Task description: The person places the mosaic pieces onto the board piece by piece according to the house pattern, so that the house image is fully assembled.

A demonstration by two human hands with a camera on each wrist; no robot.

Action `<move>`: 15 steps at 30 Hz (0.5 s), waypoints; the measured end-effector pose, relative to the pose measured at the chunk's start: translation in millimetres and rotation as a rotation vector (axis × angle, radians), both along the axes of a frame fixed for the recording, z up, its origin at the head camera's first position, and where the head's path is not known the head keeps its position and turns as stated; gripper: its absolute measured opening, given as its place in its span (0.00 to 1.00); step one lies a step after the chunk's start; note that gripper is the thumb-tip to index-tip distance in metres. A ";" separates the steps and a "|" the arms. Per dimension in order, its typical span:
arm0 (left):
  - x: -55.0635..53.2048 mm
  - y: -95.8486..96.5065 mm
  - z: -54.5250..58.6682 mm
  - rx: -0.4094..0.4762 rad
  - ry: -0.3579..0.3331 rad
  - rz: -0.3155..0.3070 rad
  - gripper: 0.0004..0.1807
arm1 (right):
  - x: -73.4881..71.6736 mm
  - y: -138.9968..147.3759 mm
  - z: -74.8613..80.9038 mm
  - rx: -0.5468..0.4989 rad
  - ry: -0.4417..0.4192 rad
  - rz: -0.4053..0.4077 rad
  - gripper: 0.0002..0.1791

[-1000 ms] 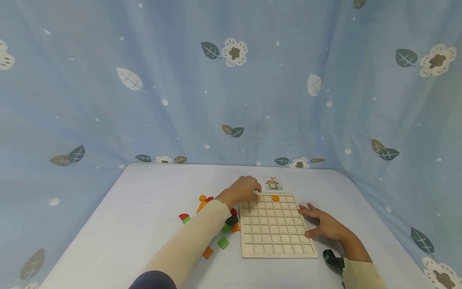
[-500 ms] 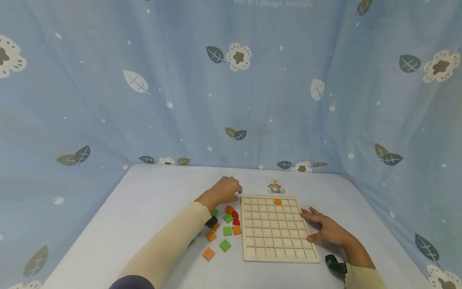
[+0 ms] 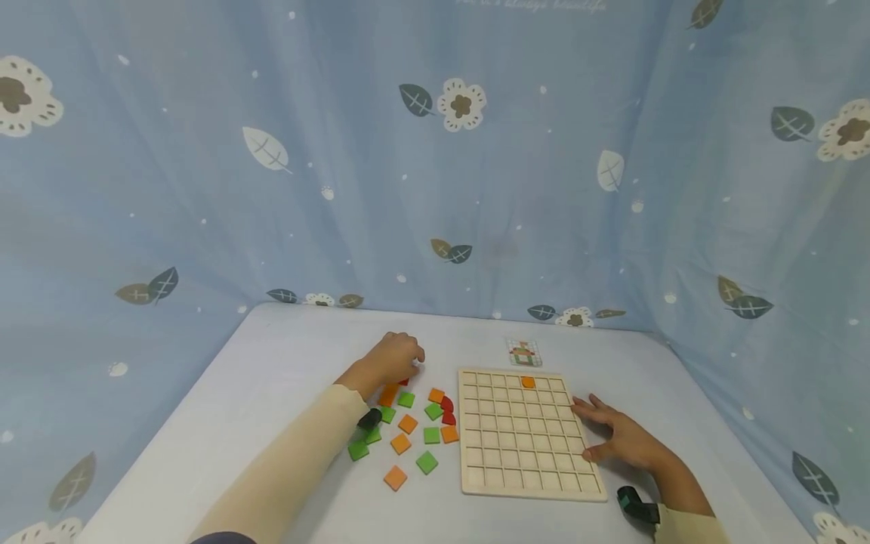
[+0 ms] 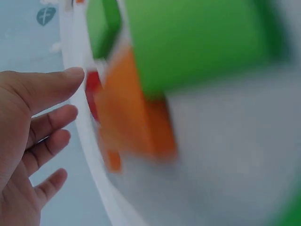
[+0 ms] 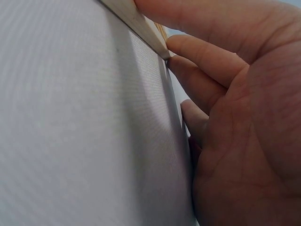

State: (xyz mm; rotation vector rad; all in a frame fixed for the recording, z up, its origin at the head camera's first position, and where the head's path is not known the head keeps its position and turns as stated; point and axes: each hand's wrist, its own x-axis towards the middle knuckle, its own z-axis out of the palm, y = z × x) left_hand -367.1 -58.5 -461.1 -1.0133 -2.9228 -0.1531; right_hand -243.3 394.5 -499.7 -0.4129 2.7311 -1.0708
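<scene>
My left hand (image 3: 390,359) is over the far end of the loose tiles, fingers loosely bent and nothing in them. In the left wrist view its thumb points toward a red piece (image 4: 92,94) and a blurred orange piece (image 4: 124,108); a large green tile (image 4: 197,42) fills the foreground. A pale wooden grid board (image 3: 510,458) lies flat, with one round orange piece (image 3: 528,383) in its far row. At the board's right side rests my right hand (image 3: 621,438), thumb and fingers spread along the edge (image 5: 136,23).
Orange, green and red tiles (image 3: 427,462) lie scattered left of the board. Behind the board is a small printed card (image 3: 523,352) with a coloured grid pattern. A blue patterned curtain (image 3: 503,189) rises at the white table's far edge (image 3: 326,311).
My left hand has moved left, from the board's far left corner to above the loose tiles, uncovering several of them. The right hand stays at the board's right edge.
</scene>
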 end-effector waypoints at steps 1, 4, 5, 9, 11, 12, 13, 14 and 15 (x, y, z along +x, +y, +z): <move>0.2 -4.4 -0.3 0.002 -0.001 0.008 0.08 | -0.1 -0.5 0.0 -0.004 -0.001 0.001 0.51; -0.1 -15.5 -1.3 0.002 -0.012 0.024 0.08 | -0.3 -0.9 -0.1 -0.005 0.000 -0.001 0.51; -0.3 -18.2 -1.4 0.003 -0.016 0.028 0.08 | -0.4 -0.4 -0.2 -0.003 0.003 0.000 0.51; 0.3 -28.0 0.3 0.000 -0.027 0.040 0.08 | -0.4 0.5 -0.7 -0.004 0.005 -0.006 0.51; 1.6 -32.6 2.3 -0.011 -0.040 0.052 0.08 | -0.6 0.6 -1.2 -0.008 0.001 -0.007 0.51; 2.3 -34.9 3.3 -0.015 -0.048 0.060 0.08 | -0.6 0.4 -1.1 -0.011 0.001 -0.007 0.51; 3.4 -37.0 4.6 -0.020 -0.060 0.069 0.07 | -0.7 0.5 -1.2 -0.012 0.002 -0.005 0.51; 4.3 -39.1 5.7 -0.025 -0.072 0.077 0.07 | -0.8 0.6 -1.3 -0.020 0.002 -0.003 0.50; 5.3 -41.0 6.8 -0.027 -0.087 0.086 0.07 | -0.9 0.8 -1.1 -0.022 0.004 0.005 0.50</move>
